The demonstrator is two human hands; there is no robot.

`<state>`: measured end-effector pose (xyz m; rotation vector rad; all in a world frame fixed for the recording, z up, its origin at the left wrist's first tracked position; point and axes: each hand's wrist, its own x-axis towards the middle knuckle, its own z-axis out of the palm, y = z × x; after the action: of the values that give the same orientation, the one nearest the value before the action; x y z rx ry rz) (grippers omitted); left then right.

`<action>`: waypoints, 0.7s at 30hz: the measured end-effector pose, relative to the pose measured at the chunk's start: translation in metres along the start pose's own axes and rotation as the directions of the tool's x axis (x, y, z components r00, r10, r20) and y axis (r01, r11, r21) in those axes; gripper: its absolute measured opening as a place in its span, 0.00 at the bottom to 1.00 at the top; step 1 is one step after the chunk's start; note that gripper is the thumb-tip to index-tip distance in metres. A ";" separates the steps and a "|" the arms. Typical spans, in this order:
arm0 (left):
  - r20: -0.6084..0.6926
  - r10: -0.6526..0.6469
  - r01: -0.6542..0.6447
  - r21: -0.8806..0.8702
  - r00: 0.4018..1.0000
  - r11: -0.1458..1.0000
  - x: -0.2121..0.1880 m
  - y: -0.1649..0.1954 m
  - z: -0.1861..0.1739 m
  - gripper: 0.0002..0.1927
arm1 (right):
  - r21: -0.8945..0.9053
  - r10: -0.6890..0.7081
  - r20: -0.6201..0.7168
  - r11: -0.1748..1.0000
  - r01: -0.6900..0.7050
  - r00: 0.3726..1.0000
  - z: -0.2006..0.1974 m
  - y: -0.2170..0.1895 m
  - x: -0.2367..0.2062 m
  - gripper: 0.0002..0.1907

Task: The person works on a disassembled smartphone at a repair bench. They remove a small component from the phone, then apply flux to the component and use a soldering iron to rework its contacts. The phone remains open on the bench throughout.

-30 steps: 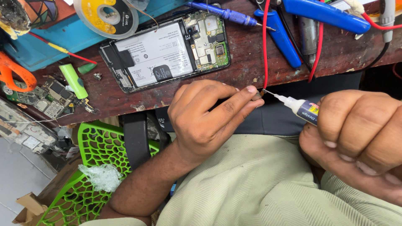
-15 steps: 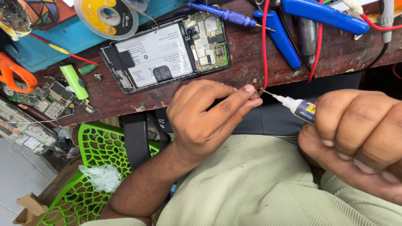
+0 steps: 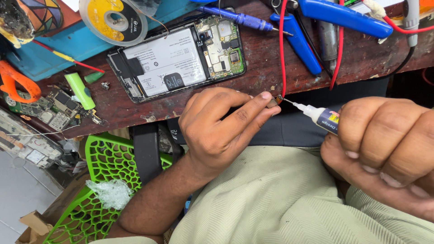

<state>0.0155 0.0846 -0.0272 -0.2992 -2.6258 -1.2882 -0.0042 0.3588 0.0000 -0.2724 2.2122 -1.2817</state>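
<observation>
Far left: an orange-handled tool [image 3: 12, 81] and loose circuit boards [image 3: 49, 110] are seen at the edge of the wooden desk [image 3: 253, 72], with a green plastic basket [image 3: 97, 180] below it.
Upper left: a yellow solder-wire spool [image 3: 113, 19] is laid on a blue mat [image 3: 68, 40]; a small green tube [image 3: 80, 90] lies just beside the boards.
Centre of desk: an opened phone [image 3: 176, 61] is laid back-up, its white battery and green board exposed, well apart from both hands.
Left hand [image 3: 217, 131]: it is held just below the desk edge; the thumb and forefinger are pinched shut, the fingers [image 3: 253, 101] closed on a tiny brown part [image 3: 274, 102]. The other fingers are curled in loosely.
Small part: it is gripped at the fingertips, beside the hanging red wire [image 3: 283, 54], and met by the nozzle tip of the bottle.
Glue bottle [image 3: 322, 118]: a small white bottle with a thin needle nozzle is pointed left at the part; only its neck is seen past the fist.
Right hand [image 3: 384, 153]: a tight fist is made round the bottle's body, all fingers wrapped closed.
Upper right: blue-handled tools [image 3: 343, 16] and a blue screwdriver [image 3: 239, 18] are laid on the desk.
</observation>
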 end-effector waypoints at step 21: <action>-0.003 0.017 -0.017 0.012 1.000 1.000 0.000 0.001 0.001 0.15 | -0.200 0.032 -0.112 0.978 -0.054 0.993 0.004 -0.043 0.022 0.21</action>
<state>0.0152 0.0858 -0.0272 -0.3165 -2.6211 -1.2661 -0.0244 0.3243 0.0268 -0.2357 2.4322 -1.0718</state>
